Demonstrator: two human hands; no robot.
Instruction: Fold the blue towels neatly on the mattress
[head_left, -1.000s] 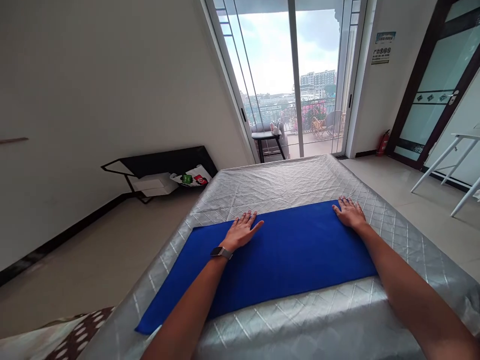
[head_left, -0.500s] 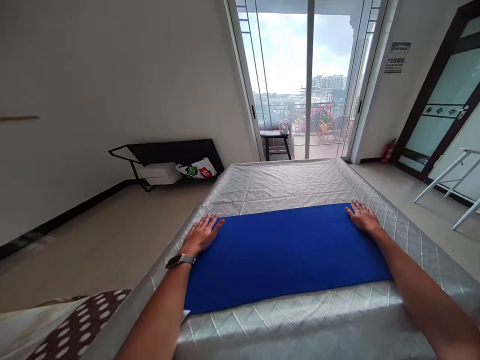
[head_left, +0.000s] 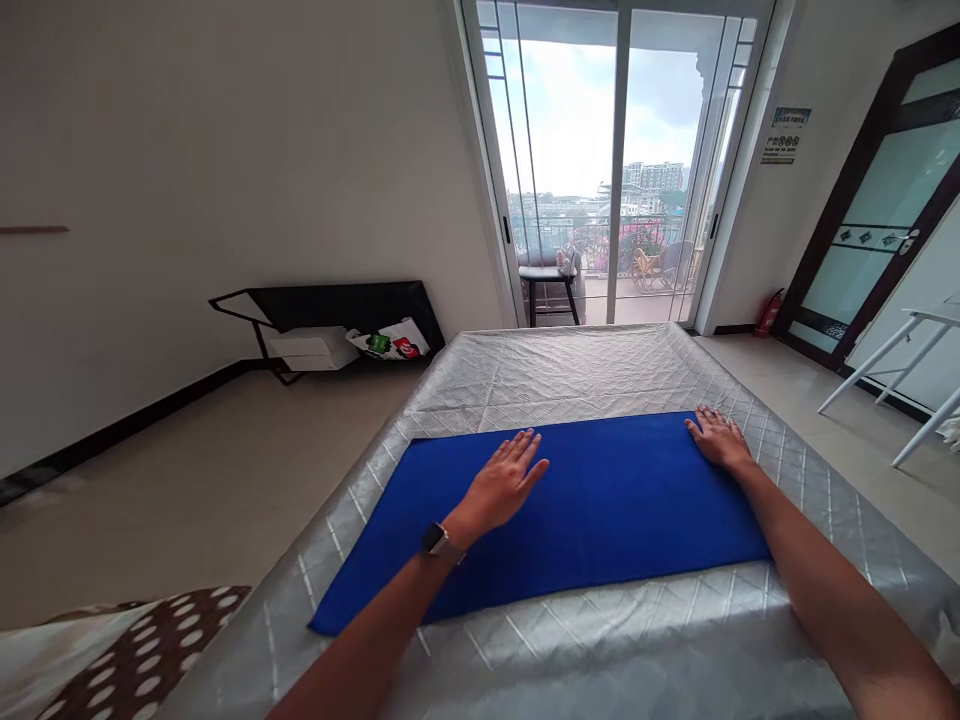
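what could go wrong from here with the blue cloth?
1. It might bunch or skew: the right hand is flat at the far right corner of the blue cloth, gripping nothing.
2. The near edge could slip over, as it lies close to the front of the silvery mattress.
3. The watch on the left wrist might snag the fabric below.

A blue cloth [head_left: 622, 500] lies beneath both hands [head_left: 504, 486].
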